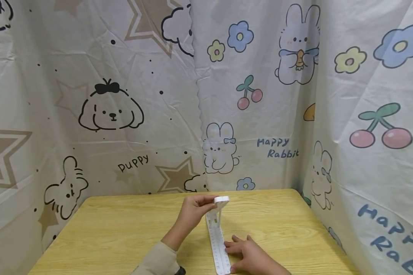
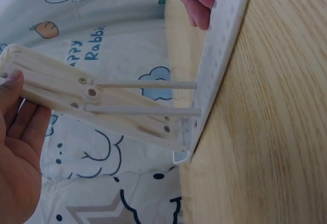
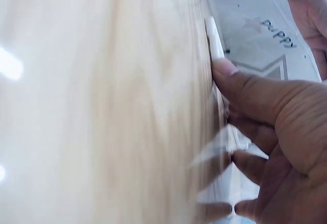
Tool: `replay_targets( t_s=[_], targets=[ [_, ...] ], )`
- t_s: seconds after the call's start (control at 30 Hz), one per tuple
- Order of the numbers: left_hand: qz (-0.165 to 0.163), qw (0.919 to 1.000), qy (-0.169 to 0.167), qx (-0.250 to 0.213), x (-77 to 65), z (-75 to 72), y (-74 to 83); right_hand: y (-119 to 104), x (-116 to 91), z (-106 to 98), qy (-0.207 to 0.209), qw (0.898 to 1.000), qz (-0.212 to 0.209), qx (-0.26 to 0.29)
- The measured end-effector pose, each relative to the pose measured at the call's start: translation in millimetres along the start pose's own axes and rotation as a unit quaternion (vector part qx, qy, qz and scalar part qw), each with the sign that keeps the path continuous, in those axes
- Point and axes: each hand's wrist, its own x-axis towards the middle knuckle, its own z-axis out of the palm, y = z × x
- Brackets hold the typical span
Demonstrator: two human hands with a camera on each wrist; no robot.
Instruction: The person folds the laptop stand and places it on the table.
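Your left hand pinches raised arm of white folding stand, apparently supporting it; your right hand, fingers spread, touches base, likely steadying it on bench.

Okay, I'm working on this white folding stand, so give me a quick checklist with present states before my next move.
1. Base lying on the table: ok.
2. Panel raised off the base: ok, it slants up from one end.
3. Both rods reaching from panel to base: ok.
4. Rods firmly seated in the base: cannot tell, the joints are too small to judge.
5. Right hand at the base: ok, touching its edge.
6. Panel free of the left hand: not ok, it pinches the upper end.
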Motion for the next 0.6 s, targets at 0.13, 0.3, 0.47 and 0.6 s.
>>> replay_targets(
  t_s=[0.13, 0.3, 0.47, 0.6],
  targets=[
    [-0.002, 1.0000, 0.007, -0.004, -0.8, -1.1, -3.3, -8, 4, 7, 0.010, 1.000, 0.004, -0.008],
    [-0.010, 0.9998, 0.012, -0.013, -2.2, -3.5, -3.6, -14, 7, 13, 0.019, 0.999, 0.019, -0.020],
    [-0.004, 0.9998, 0.020, -0.007, -3.3, -7.7, -4.1, -16, 8, 16, 0.025, 0.999, 0.023, -0.026],
    [-0.006, 0.9994, 0.032, -0.007, -5.3, -12.0, -4.3, -18, 9, 18, 0.033, 0.999, 0.019, -0.030]
  ],
)
